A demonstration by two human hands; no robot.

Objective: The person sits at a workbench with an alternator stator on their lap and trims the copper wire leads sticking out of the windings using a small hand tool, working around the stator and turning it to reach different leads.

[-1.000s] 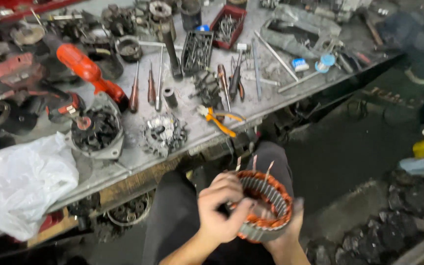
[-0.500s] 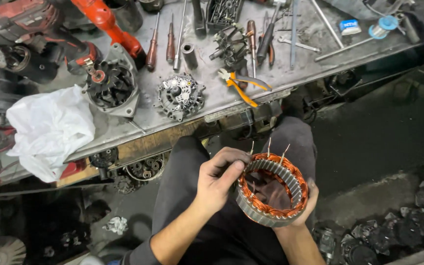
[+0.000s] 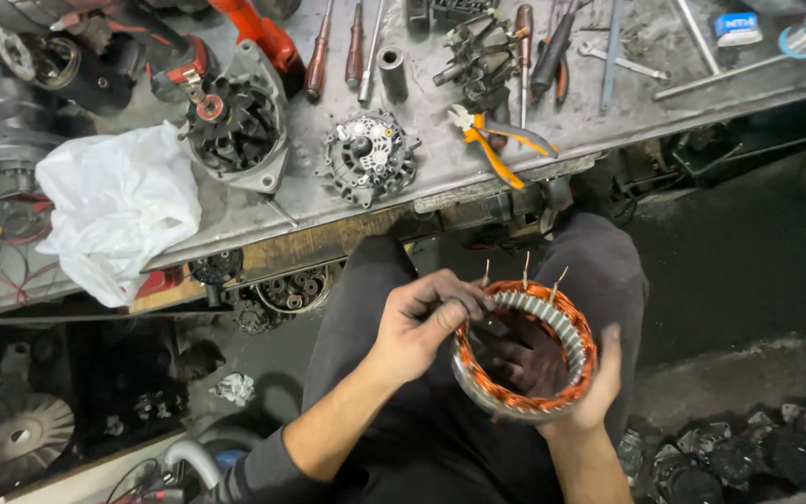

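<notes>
I hold a ring-shaped stator (image 3: 566, 322) with copper windings and a grey steel core over my lap. My right hand (image 3: 576, 392) cups it from below, with the thumb up along its right side and fingers showing through the middle. My left hand (image 3: 422, 322) pinches the ring's upper left rim, where thin copper leads stick up. In front of my knees stands a metal workbench (image 3: 272, 219).
On the bench lie orange-handled pliers (image 3: 496, 140), a round alternator part (image 3: 366, 154), an alternator housing (image 3: 235, 126), a white plastic bag (image 3: 114, 205), several screwdrivers (image 3: 319, 51) and a rotor (image 3: 478, 56). More metal parts lie on the dark floor at both sides.
The view has tilted down and the bench has slid up and away in the picture. Both hands stay on the stator, with the left fingers shifting along its upper rim.
</notes>
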